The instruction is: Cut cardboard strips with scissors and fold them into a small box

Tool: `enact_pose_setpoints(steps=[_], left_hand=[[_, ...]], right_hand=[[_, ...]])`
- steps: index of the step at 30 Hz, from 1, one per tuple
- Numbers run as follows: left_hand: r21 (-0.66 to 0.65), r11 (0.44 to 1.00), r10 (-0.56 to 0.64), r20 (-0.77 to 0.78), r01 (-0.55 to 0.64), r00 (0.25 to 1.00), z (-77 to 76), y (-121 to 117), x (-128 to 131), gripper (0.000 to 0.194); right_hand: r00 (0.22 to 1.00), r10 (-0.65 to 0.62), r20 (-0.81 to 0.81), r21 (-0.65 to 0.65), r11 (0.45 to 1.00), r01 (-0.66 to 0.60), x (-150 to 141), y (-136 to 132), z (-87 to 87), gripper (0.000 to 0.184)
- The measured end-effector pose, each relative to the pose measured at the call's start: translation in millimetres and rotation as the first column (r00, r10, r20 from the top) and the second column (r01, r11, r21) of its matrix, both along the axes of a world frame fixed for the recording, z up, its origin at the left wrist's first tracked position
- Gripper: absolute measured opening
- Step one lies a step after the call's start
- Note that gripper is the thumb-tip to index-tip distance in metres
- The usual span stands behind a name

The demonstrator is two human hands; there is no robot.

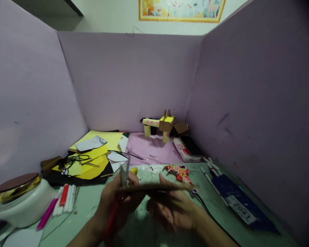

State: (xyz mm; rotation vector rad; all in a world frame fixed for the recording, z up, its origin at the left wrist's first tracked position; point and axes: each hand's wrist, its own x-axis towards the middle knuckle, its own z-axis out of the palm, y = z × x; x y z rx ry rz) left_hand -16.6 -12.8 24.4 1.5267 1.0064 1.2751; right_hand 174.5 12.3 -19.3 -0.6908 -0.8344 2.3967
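My left hand (123, 202) is closed around a pair of scissors, its metal blades (124, 176) pointing up and its blurred red handle (112, 219) hanging below. A thin brown piece of cardboard (154, 187), seen nearly edge-on, spans both hands. My right hand (176, 211) grips its right part, with the thumb up behind it and the fingers curled underneath. Whether the blades touch the cardboard is unclear. Just beyond my right hand lies a floral-patterned glue gun (181, 173) with a black cord.
A yellow cardboard animal (158, 122) stands on pink cloth (151, 149) at the back. Left are yellow paper sheets (95, 168), black cord (70, 163), markers (65, 199) and a white pot (23, 206). Right are a blue packet (243, 202) and a phone (190, 145). Purple walls (131, 82) enclose three sides.
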Motion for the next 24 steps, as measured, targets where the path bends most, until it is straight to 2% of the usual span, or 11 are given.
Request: enact_pose_setpoints(steps=[2, 3, 4, 6, 7, 8, 10, 15, 18, 22, 24], left_hand=[[-0.049, 0.984, 0.173, 0.081, -0.17, 0.982, 16.0, 1.0, 3.5, 0.018], [-0.101, 0.971, 0.231, 0.147, -0.217, 0.962, 24.1, 1.5, 5.3, 0.021], [-0.171, 0.967, 0.225, 0.222, -0.189, 0.949, 30.8, 1.9, 7.4, 0.026], [-0.351, 0.936, 0.118, 0.368, 0.02, 0.922, 36.6, 2.3, 13.1, 0.033], [-0.438, 0.888, 0.067, 0.43, 0.143, 0.9, 34.8, 2.6, 16.7, 0.036], [-0.511, 0.827, 0.04, 0.469, 0.234, 0.882, 29.8, 2.9, 20.7, 0.039], [-0.591, 0.749, 0.036, 0.488, 0.299, 0.872, 13.5, 3.8, 29.1, 0.048], [-0.604, 0.777, 0.087, 0.382, 0.178, 0.92, -23.8, 4.2, 44.1, 0.059], [-0.605, 0.779, 0.107, 0.39, 0.167, 0.915, -31.9, 3.0, 45.6, 0.061], [-0.615, 0.754, 0.08, 0.435, 0.231, 0.897, -40.1, 2.9, 44.5, 0.054], [-0.576, 0.781, 0.057, 0.452, 0.243, 0.89, -43.4, 5.0, 44.0, 0.05]], right_hand=[[0.982, -0.189, 0.026, 0.168, 0.969, 0.182, 10.1, 7.5, -0.6, 0.064], [0.953, -0.302, -0.009, 0.237, 0.925, 0.296, 14.1, 9.8, 1.2, 0.059], [0.91, -0.41, -0.071, 0.305, 0.859, 0.411, 16.6, 10.8, 4.3, 0.053], [0.831, -0.517, -0.207, 0.406, 0.727, 0.553, 16.8, 8.6, 13.0, 0.044], [0.813, -0.523, -0.257, 0.446, 0.681, 0.58, 14.6, 5.9, 17.3, 0.045], [0.813, -0.51, -0.281, 0.469, 0.666, 0.58, 11.2, 2.8, 20.9, 0.047], [0.827, -0.495, -0.269, 0.451, 0.693, 0.562, 2.8, -2.9, 24.0, 0.046], [0.802, -0.585, -0.123, 0.236, 0.767, 0.596, -11.5, -4.9, 11.8, 0.044], [0.773, -0.632, -0.053, 0.147, 0.761, 0.632, -13.7, -1.5, 2.3, 0.039], [0.773, -0.63, -0.08, 0.096, 0.767, 0.635, -13.8, 0.7, -3.7, 0.037], [0.775, -0.626, -0.086, 0.093, 0.77, 0.631, -12.1, 1.6, -4.6, 0.038]])
